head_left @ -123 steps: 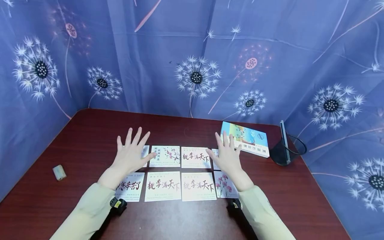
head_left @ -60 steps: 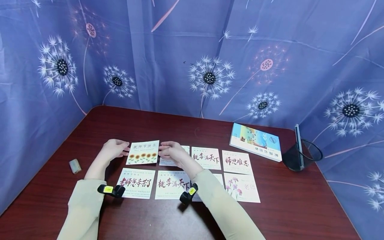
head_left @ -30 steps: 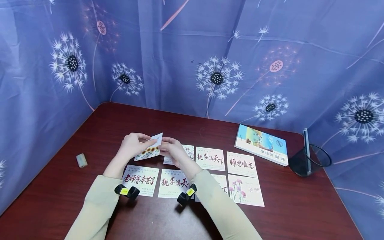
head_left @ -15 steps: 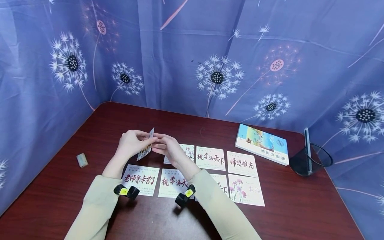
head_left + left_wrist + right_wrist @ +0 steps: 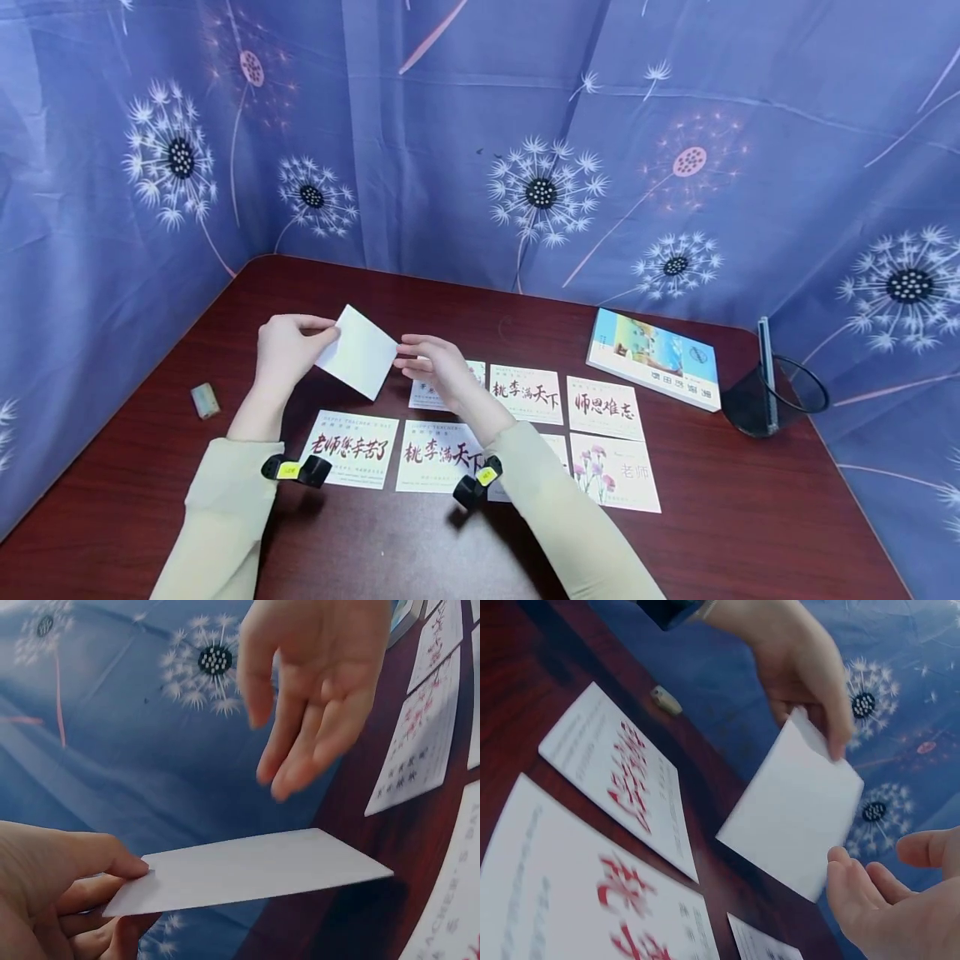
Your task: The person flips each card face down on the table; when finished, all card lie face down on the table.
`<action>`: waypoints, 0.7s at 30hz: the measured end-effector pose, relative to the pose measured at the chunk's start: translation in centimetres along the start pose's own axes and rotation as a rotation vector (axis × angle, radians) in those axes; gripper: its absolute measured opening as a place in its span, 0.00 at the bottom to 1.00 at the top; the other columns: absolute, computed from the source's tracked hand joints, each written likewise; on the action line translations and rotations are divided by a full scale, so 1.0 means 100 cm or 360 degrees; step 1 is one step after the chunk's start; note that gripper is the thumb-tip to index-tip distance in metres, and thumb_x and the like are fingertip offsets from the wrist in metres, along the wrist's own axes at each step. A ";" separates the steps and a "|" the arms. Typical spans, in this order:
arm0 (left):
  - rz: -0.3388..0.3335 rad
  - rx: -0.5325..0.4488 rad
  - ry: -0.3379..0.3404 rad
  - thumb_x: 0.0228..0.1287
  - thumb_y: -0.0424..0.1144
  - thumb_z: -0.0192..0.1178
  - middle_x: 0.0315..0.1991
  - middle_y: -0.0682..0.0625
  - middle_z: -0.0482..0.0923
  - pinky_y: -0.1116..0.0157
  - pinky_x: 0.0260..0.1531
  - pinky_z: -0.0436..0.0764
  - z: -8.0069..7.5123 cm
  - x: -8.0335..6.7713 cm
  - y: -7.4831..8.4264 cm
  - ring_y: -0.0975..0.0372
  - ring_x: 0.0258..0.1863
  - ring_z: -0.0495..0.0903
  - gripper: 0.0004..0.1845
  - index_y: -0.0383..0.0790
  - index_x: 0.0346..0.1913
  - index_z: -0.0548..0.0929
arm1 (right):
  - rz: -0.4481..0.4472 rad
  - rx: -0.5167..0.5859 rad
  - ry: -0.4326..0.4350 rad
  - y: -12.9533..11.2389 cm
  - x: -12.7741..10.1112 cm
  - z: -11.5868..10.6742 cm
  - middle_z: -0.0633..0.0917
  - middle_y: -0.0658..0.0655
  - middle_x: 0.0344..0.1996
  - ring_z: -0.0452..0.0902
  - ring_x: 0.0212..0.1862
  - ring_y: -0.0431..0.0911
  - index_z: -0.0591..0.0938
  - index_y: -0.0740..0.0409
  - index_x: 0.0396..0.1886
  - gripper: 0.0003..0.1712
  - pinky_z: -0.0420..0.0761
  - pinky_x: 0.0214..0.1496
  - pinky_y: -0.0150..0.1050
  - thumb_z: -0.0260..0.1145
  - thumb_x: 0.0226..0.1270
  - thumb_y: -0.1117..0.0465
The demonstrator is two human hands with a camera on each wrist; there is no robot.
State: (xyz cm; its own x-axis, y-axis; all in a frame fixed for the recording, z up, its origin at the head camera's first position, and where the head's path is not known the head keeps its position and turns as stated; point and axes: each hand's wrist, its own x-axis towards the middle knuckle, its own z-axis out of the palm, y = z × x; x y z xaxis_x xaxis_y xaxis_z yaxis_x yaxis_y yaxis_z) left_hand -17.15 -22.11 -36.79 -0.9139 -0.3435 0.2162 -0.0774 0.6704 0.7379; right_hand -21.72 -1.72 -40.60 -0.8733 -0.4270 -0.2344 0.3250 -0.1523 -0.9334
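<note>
One smooth white rectangular card (image 5: 362, 354), tilted | left hand (image 5: 287, 357): pinching its edge | right hand (image 5: 442, 372): relaxed, beside it | wood-grained table (image 5: 405, 550)

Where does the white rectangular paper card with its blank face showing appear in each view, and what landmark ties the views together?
Head: the white rectangular paper card is left of centre, just below mid-height, pinched by the left bare hand.
Left wrist: it spans the lower middle.
Right wrist: it is slightly right of centre.
Shared landmark: the blue fabric curtain printed with white dandelions, visible in all three.
</note>
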 end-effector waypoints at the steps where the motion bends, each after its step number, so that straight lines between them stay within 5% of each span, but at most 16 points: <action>1: -0.0024 -0.0010 -0.0004 0.60 0.38 0.64 0.39 0.34 0.86 0.66 0.29 0.74 0.000 0.001 -0.003 0.44 0.40 0.82 0.15 0.29 0.43 0.88 | 0.0000 0.0002 0.0011 0.000 0.000 -0.004 0.76 0.72 0.61 0.83 0.35 0.36 0.70 0.73 0.65 0.25 0.83 0.46 0.30 0.49 0.72 0.67; 11: -0.0269 -0.0131 -0.0222 0.60 0.38 0.64 0.41 0.31 0.85 0.76 0.23 0.77 0.011 0.009 -0.038 0.69 0.23 0.80 0.18 0.25 0.46 0.85 | -0.0019 -0.0074 0.0128 -0.001 -0.009 -0.041 0.76 0.74 0.61 0.85 0.46 0.44 0.71 0.75 0.64 0.24 0.76 0.64 0.43 0.49 0.71 0.68; 21: -0.0429 0.0047 -0.0312 0.59 0.43 0.64 0.33 0.38 0.87 0.68 0.26 0.72 0.019 0.009 -0.053 0.56 0.29 0.82 0.20 0.27 0.45 0.86 | -0.0018 -0.0114 0.0124 -0.005 -0.022 -0.064 0.74 0.73 0.63 0.85 0.47 0.42 0.70 0.74 0.65 0.25 0.74 0.65 0.45 0.48 0.71 0.68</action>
State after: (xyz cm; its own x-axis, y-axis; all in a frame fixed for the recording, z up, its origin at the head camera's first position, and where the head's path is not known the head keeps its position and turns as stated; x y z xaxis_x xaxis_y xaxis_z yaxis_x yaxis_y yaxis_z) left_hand -18.34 -24.72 -41.67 -0.9179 -0.3802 -0.1134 -0.3359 0.5925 0.7322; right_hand -22.29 4.99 -41.34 -0.9031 -0.3549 -0.2418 0.2908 -0.0912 -0.9524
